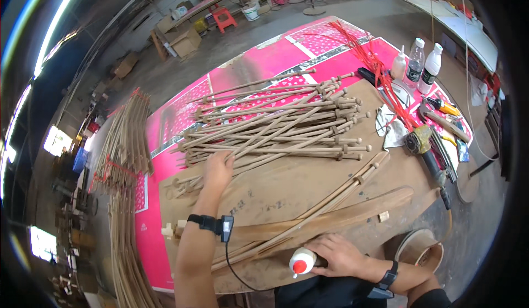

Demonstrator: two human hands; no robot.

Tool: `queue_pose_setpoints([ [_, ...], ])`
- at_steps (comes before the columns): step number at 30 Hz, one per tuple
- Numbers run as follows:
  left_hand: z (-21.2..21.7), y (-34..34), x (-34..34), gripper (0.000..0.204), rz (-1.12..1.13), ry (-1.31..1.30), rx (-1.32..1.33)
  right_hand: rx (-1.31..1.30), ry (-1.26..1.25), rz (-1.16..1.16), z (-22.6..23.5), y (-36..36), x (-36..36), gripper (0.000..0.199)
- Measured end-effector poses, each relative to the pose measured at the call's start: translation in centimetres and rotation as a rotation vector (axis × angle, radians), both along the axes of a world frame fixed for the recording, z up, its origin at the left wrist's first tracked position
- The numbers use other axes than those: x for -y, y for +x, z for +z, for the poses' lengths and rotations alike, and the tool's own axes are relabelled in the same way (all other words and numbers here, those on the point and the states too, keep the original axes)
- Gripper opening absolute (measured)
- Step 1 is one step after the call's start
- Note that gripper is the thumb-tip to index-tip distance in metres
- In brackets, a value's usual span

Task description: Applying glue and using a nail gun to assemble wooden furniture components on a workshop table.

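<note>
My left hand (pixel 219 168) reaches to the lower left of a pile of thin wooden rods (pixel 286 122), its fingers curled on a rod at the edge. Many rods carry small wooden collars and rounded ends on their right. In my right hand (pixel 340 254), at the table's near edge, is a white squeeze bottle (pixel 302 260) with a red cap, tipped with its nozzle toward me. Between my hands lie a long curved wooden piece (pixel 330 211) and a few slender rods (pixel 352 185) with collars. A small wooden block (pixel 383 216) rests to their right.
Bundles of long rods (pixel 124 142) stand along the table's left side. At the right are bottles (pixel 430 69), red strips (pixel 380 74), a power drill (pixel 427 154) and a yellow-handled tool (pixel 443 107). A round bin (pixel 421 247) stands beside my right arm.
</note>
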State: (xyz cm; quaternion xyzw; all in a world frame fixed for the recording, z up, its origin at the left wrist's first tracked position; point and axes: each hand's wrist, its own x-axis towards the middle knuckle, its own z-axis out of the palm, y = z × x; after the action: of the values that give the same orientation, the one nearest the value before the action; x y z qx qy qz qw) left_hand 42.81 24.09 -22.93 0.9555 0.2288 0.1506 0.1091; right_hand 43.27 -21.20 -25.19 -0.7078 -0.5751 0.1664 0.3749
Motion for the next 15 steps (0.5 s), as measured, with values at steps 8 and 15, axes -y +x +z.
queue_pose_setpoints([
  [8,-0.5,-0.6,1.0,0.037,-0.004,-0.017,0.105,-0.003,0.019,-0.011,0.0,-0.1,0.0,0.064],
  [15,-0.6,-0.8,3.0,0.035,-0.26,0.279,0.212,0.021,0.013,-0.017,0.1,-0.3,-0.2,0.064],
])
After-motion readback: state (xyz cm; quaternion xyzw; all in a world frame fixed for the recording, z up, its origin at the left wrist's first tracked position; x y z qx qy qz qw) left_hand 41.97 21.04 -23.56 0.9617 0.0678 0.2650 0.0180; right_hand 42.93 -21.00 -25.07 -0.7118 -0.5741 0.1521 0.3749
